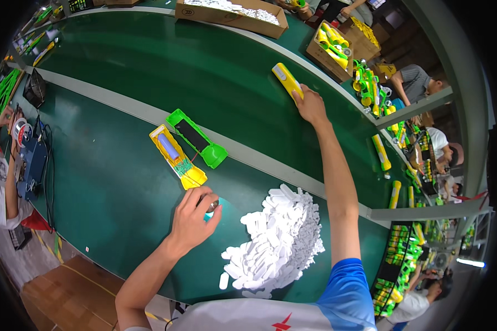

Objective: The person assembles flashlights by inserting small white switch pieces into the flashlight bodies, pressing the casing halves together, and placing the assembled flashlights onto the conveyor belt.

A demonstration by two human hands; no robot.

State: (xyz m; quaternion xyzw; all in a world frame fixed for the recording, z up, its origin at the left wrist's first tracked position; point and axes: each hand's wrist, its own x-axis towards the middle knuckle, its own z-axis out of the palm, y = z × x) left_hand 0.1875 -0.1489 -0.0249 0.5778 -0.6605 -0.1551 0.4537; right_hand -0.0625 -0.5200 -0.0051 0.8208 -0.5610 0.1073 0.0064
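Landmark: the grey divider strip (pixel 149 113) that runs diagonally across the green bench (pixel 110 182).

Right hand (pixel 310 105): arm stretched far over the strip; fingers laid on the near end of a closed yellow casing (pixel 286 80) on the far belt (pixel 204 60). Hand lies flat on it. Cannot tell whether it grips or only presses.

Left hand (pixel 196 212): on the near side of the strip, fingers curled round a small roundish part (pixel 211 204) on the bench, closed on it loosely.

Just beyond the left hand, between it and the strip: an open yellow half-shell (pixel 178 157) with a pale cylinder and wiring inside, and a green half-shell (pixel 196 138) holding a dark panel, lying across the strip. The two are joined by thin wires and not closed together.

Right of the left hand, near side of the strip: heap of small white plastic pieces (pixel 279 237).

Progress, as judged: one unit looks complete and sits on the far belt; the opened unit is still in halves, so fitting and closing remain. The large white heap suggests many units still ahead.

Far side of the strip, right edge: cartons of yellow and green casings (pixel 331 44).
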